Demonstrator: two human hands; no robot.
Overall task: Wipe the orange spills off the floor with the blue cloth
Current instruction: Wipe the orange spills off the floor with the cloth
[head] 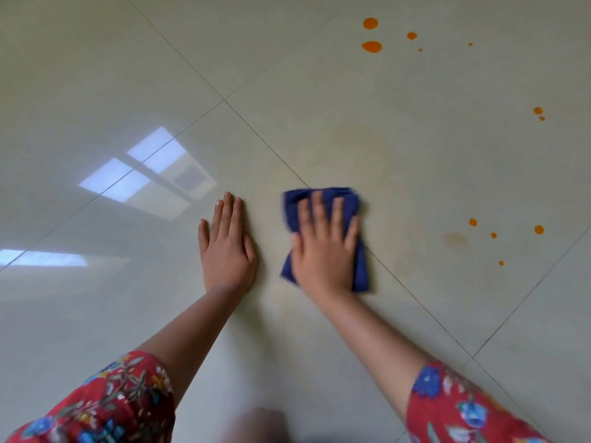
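A folded blue cloth (361,270) lies flat on the pale tiled floor (287,75), and my right hand (324,247) presses on it with straight, spread fingers; the hand and cloth are motion-blurred. My left hand (225,244) rests flat on the bare floor just left of the cloth. Orange spills dot the floor: a cluster of drops at the far upper right (372,46), two small drops at the right edge (538,110), and several drops to the right of the cloth (539,229). A faint orange smear (455,239) lies beside those drops.
Dark grout lines (262,140) cross the glossy tiles diagonally. Window reflections (144,177) shine on the floor at the left. A blurred shape (256,425) shows at the bottom edge, between my red floral sleeves.
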